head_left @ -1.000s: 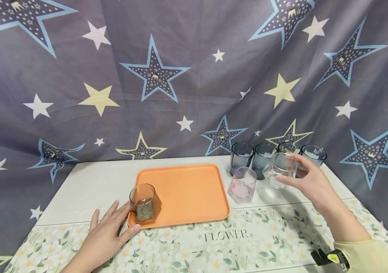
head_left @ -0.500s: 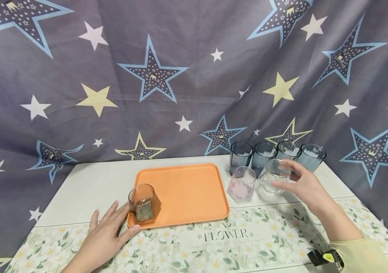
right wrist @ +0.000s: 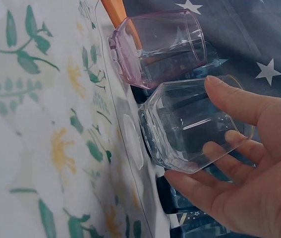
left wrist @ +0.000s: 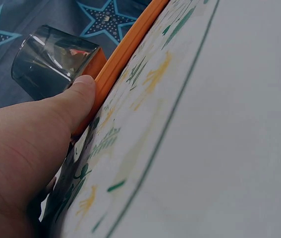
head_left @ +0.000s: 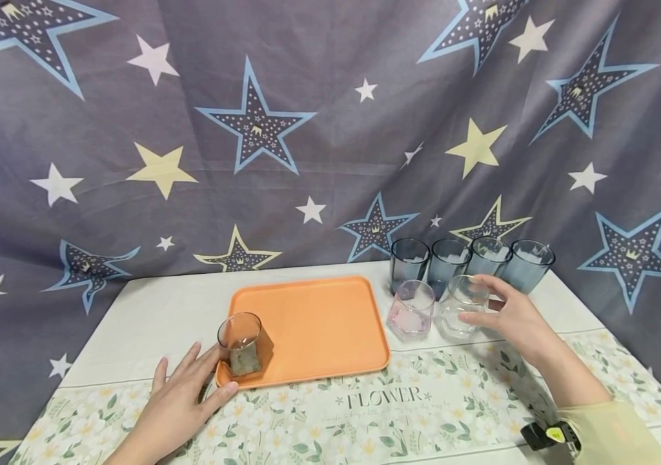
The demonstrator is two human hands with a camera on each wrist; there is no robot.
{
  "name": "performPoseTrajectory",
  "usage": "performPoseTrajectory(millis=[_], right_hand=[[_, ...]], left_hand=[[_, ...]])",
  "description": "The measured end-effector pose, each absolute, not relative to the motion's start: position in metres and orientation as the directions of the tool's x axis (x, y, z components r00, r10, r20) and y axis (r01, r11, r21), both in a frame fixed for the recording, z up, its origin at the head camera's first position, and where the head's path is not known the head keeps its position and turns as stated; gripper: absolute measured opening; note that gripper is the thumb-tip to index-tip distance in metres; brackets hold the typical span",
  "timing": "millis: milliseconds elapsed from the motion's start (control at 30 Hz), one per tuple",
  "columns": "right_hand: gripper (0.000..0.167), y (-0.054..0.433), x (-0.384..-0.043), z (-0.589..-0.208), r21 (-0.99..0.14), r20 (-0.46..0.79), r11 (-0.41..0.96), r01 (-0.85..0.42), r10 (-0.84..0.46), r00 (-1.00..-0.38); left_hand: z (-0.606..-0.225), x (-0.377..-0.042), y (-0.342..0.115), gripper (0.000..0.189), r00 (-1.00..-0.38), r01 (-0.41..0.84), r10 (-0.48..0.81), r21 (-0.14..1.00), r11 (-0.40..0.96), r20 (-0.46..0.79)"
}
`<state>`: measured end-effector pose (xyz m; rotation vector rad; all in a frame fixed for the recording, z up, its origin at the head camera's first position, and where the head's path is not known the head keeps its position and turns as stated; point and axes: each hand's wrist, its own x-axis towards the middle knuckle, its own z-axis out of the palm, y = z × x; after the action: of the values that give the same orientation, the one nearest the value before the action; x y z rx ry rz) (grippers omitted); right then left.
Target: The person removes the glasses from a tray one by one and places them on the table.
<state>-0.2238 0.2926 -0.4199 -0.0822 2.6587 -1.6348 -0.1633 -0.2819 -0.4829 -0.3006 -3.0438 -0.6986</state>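
My right hand holds a clear drinking glass by its side. In the right wrist view the thumb lies on one side of this clear glass and the fingers on the other. A pink-tinted glass with an angular base stands just left of it. My left hand lies with fingers spread at the near left corner of an orange tray, its thumb touching the rim. On that corner stands a smoky dark glass. The left wrist view shows the thumb against the tray's edge, close to this glass.
Behind the clear and pink glasses stands a row of several blue-tinted glasses. A floral cloth strip marked FLOWER crosses the front of the white table. A grey curtain printed with stars hangs behind the table.
My right hand has brought the clear glass down and slightly left, from tilted in front of the blue glasses to upright beside the pink glass. My left hand has stayed at the tray corner.
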Motion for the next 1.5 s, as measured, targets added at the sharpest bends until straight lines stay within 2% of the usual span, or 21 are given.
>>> performPoseTrajectory(millis=[1000,1500], right_hand=[[0.090,0.298,-0.228,-0.433,-0.905,-0.021,0.424,-0.038,-0.135,-0.991],[0.093,0.298,-0.226,-0.431,-0.897,-0.024,0.441,-0.037,-0.132,-0.991]], left_hand=[[-0.483,-0.163,-0.281,0.092,-0.983,0.178,0.180,0.439,0.881,0.038],[-0.484,-0.162,-0.282,0.091,-0.982,0.184,0.186,0.445,0.877,0.039]])
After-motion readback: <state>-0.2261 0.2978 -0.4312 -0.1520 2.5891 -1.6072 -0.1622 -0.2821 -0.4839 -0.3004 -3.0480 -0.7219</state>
